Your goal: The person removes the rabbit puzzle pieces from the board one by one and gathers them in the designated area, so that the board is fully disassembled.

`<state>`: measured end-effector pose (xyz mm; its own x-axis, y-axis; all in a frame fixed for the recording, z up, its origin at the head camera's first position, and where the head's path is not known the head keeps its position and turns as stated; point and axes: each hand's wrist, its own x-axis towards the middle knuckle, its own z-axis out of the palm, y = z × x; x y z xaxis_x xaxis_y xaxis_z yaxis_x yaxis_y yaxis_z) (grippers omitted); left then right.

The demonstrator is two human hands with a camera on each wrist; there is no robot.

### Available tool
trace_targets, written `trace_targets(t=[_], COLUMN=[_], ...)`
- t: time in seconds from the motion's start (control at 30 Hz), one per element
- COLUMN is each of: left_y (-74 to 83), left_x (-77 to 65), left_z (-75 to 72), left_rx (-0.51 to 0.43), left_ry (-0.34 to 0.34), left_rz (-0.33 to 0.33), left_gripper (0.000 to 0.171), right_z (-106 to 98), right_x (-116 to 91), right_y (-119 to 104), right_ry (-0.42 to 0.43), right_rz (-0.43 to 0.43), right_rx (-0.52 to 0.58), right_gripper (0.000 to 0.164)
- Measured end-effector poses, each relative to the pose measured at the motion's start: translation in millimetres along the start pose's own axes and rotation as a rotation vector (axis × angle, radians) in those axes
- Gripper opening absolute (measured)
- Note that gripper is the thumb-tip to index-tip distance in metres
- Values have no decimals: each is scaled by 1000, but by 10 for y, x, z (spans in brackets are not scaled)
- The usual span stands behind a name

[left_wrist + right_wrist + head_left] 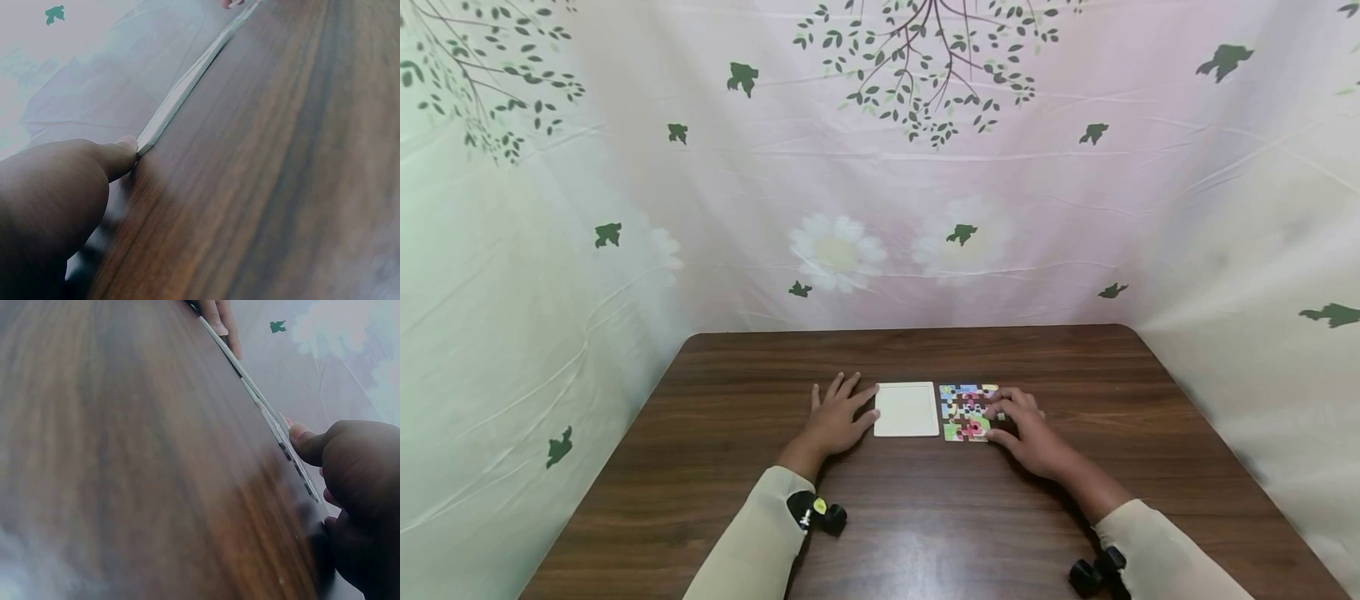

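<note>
A white square tray (907, 409) with a raised rim lies flat on the table. My left hand (835, 421) is at its left edge, fingers spread, thumb and index fingertip against the rim. In the left wrist view the thumb (128, 145) meets the tray's corner. To the right of the tray lies a colourful jigsaw puzzle (964, 410) of several joined pieces, with small gaps between some of them. My right hand (1033, 437) rests at the puzzle's right side, thumb and fingers apart and bent over its edge. That hand hides part of the right column.
The brown wooden table (880, 517) has rounded far corners. A printed cloth (880, 192) with leaves, birds and flowers hangs behind it and at both sides. Black wrist cameras (831, 518) sit on both sleeves.
</note>
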<state>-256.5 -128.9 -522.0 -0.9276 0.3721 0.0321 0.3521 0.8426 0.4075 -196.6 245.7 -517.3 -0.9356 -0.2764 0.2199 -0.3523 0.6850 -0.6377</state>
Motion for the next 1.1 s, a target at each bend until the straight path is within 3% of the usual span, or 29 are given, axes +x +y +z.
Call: trace_targets(t=[1.1], left_y=[29], left_x=[-35], left_z=[-29], left_rx=[-10], left_ry=[8], left_rz=[8], left_gripper=[58], right_z=[-197], right_x=[-143], right_y=[170], right_ry=[-8], right_rz=[54], right_rx=[-28], right_gripper=[13])
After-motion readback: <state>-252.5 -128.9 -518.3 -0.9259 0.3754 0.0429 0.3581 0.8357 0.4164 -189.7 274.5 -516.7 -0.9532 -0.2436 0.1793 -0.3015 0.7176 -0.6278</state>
